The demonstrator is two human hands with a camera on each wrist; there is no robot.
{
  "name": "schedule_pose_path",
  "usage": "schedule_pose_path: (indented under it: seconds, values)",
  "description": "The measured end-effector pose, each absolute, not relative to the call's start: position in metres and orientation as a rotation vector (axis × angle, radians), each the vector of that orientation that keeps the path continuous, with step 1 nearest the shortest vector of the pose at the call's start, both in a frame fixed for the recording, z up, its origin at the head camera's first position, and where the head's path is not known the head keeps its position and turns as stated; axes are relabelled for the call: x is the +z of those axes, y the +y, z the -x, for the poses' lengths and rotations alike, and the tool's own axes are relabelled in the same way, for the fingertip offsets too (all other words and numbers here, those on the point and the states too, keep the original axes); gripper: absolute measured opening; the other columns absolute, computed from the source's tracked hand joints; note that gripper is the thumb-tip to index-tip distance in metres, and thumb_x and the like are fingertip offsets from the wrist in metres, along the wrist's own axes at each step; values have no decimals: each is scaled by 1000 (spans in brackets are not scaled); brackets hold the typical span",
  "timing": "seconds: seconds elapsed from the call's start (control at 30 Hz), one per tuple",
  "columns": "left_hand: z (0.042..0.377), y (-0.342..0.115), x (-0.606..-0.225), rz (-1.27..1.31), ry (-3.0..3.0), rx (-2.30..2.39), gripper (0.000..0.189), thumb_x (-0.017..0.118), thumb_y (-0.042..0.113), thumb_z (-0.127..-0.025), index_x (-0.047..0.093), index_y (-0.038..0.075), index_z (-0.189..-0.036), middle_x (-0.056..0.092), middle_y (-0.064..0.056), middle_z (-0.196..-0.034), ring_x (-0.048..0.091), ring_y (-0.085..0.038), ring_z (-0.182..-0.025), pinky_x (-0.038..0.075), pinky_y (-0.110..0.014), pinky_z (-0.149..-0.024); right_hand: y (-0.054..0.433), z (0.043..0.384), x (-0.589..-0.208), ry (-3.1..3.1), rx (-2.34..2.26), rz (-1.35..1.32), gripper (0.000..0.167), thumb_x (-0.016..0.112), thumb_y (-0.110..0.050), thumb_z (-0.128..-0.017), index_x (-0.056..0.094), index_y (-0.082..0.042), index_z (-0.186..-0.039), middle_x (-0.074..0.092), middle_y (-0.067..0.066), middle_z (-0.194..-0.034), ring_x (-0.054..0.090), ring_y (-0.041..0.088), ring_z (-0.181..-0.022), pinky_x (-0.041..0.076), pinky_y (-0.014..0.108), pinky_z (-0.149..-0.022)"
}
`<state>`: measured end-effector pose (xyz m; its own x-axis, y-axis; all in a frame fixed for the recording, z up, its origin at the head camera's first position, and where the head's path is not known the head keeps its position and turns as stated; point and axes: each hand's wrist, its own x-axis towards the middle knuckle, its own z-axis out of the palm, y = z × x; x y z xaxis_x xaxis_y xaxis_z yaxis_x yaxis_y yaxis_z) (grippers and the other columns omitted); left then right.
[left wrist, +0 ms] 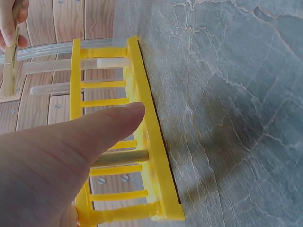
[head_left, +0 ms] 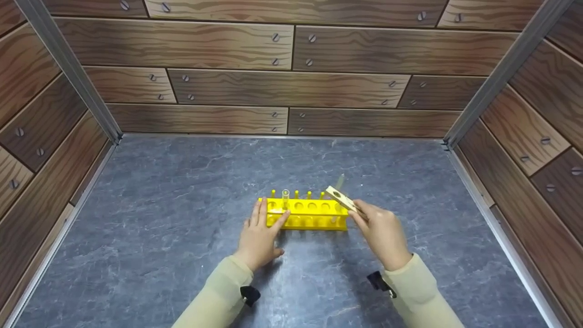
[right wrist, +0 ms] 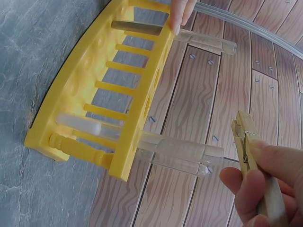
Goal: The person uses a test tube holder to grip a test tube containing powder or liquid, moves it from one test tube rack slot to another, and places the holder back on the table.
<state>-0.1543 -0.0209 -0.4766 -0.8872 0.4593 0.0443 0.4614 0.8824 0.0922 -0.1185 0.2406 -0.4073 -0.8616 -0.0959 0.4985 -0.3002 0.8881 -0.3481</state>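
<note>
A yellow test tube rack (head_left: 312, 222) stands on the floor in the head view. My left hand (head_left: 258, 239) rests on its left end, fingers straight on the top bar and thumb (left wrist: 118, 120) along the front. Beside that hand a test tube (head_left: 285, 200) with brownish contents stands upright in the rack. At the right end is a test tube with a white lower part (right wrist: 80, 124). Close to it another clear tube (left wrist: 49, 89) shows its rounded end upward. My right hand (head_left: 382, 230) holds a wooden test tube clamp (head_left: 339, 197) above the rack's right end, apart from the tubes.
Several yellow pegs (head_left: 309, 195) stick up along the rack's back side. Plank-patterned walls (head_left: 227, 86) with metal corner rails (head_left: 82, 86) enclose the grey marbled floor (head_left: 182, 177) at the back and both sides.
</note>
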Motion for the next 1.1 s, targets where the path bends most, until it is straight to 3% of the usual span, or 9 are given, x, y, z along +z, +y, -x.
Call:
schedule_pose_path:
  seconds: [0.33, 0.57, 1.1]
  values:
    - [154, -22, -476, 744, -3031, -165, 92, 73, 54, -71, 29, 29, -147, 7, -32, -149, 11, -46, -136, 37, -56, -96, 245, 118, -408, -2571, 571, -266, 27, 71, -15, -83, 69, -1, -106, 69, 17, -93, 68, 25, -73, 55, 34, -59]
    - [155, -22, -478, 736, -3038, -166, 93, 73, 54, -71, 27, 31, -148, 4, -30, -150, 9, -45, -137, 37, -56, -96, 248, 117, -408, -2566, 566, -260, 24, 69, -16, -84, 69, -4, -105, 70, 14, -89, 64, 19, -62, 52, 31, -52]
    - [155, -22, -481, 745, -3014, -172, 93, 74, 54, -70, 28, 30, -148, 5, -31, -149, 11, -45, -136, 38, -56, -95, 254, 117, -408, -2566, 541, -237, 24, 72, -14, -82, 69, -2, -102, 70, 13, -85, 64, 19, -60, 52, 31, -50]
